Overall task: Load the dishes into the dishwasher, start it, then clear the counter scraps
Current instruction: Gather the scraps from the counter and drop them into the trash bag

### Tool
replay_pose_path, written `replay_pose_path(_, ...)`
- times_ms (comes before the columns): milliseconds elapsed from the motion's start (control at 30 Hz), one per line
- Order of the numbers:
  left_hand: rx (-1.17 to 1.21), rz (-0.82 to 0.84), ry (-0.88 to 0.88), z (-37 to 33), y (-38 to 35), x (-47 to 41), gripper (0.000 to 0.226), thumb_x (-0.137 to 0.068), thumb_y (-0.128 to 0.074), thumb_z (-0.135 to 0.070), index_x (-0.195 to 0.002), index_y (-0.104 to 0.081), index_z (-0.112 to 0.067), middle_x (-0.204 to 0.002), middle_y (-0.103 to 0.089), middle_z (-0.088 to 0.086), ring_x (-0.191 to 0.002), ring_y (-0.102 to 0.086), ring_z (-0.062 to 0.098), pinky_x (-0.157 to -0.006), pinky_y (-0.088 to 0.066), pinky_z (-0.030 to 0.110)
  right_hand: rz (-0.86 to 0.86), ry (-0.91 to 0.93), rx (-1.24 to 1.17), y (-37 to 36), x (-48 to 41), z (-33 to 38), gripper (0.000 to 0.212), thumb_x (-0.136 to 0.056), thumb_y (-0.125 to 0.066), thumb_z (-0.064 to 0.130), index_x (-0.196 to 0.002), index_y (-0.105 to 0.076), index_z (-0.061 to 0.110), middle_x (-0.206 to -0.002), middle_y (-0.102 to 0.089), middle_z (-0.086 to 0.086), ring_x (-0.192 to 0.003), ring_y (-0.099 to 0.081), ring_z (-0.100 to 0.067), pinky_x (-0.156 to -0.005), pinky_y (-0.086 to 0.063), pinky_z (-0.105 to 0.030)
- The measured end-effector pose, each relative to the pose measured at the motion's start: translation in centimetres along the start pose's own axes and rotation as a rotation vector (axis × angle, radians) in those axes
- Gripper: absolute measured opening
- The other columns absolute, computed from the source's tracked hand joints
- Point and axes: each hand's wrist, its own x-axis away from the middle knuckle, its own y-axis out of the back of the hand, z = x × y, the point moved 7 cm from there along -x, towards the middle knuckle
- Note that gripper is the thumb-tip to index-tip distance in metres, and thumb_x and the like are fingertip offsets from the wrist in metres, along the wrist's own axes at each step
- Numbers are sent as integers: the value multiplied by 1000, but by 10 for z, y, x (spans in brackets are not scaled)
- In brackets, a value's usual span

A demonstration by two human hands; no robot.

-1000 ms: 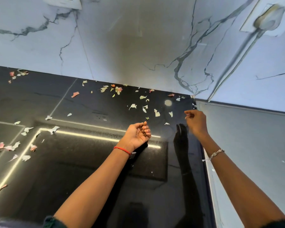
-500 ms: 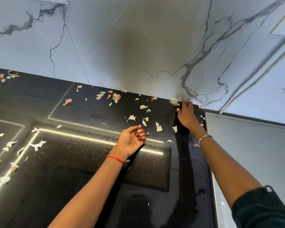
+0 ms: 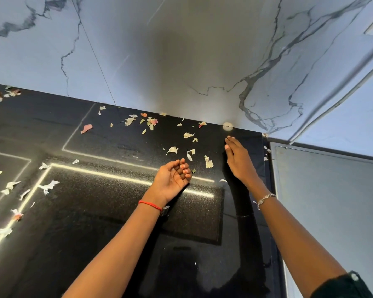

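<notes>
Both hands are out over the black counter (image 3: 108, 214), right up near the marble wall (image 3: 181, 61). The left hand (image 3: 170, 181) sits palm up just above the surface, fingers loosely curled into a cup, and nothing shows in the part of the palm that is visible. The right hand (image 3: 239, 160) is just beside it on the right, fingers straight and pressed together, gripping nothing, little-finger edge down toward the counter and fingertips pointing at the wall.

The scraps (image 3: 208, 162) lie between and ahead of the two hands: pale torn bits, one just left of the right hand, a few more just past the left hand's fingertips. Further bits run along the foot of the wall, with a pink piece (image 3: 86, 128) off to the left. Another scatter (image 3: 49, 186) lies well to the left, along the bright light reflection (image 3: 116, 175) in the counter, and a small cluster (image 3: 7, 94) sits in the far left corner.

A red thread (image 3: 150, 204) circles the left wrist and a silver bracelet (image 3: 265, 198) the right. A grey panel (image 3: 332, 201) borders the counter on the right, with a few crumbs along its edge.
</notes>
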Motion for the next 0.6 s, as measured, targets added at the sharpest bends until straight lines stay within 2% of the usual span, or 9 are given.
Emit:
replay_pose_path(100, 3, 1, -1, -1, 1, 4, 29, -98, -34, -14, -76, -52, -8, -56, -47, 2, -47, -45, 13, -44, -42, 21, -15, -5, 0, -3, 26, 1, 44, -102, -33, 25, -141, -36, 4, -152, -30, -6, -143, -20, -14, -113, -11, -21)
replay_pose_path(267, -3, 5, -7, -2, 5, 10, 27, -98, -36, -14, -78, -53, -8, -59, -47, 2, -50, -44, 12, -46, -43, 21, 3, -61, 102, -35, 62, 21, 61, -100, -28, 39, -148, -13, 4, -158, -6, -8, -145, 1, -17, -117, -2, -29)
replay_pose_path(400, 9, -5, -35, -9, 10, 15, 28, -98, -36, -15, -78, -54, -8, -59, -48, 2, -51, -45, 12, -48, -44, 21, 14, -129, 221, -61, 66, 39, 71, -99, -25, 44, -147, 3, 0, -157, 8, -14, -144, 11, -23, -113, 9, -29)
replay_pose_path(600, 33, -13, -72, -22, 15, 19, 28, -98, -36, -16, -78, -54, -8, -58, -49, 2, -50, -47, 13, -50, -45, 21, 57, -102, 205, -85, 40, 68, 74, -98, -23, 48, -147, 7, 1, -156, 10, -15, -144, 13, -24, -113, 11, -30)
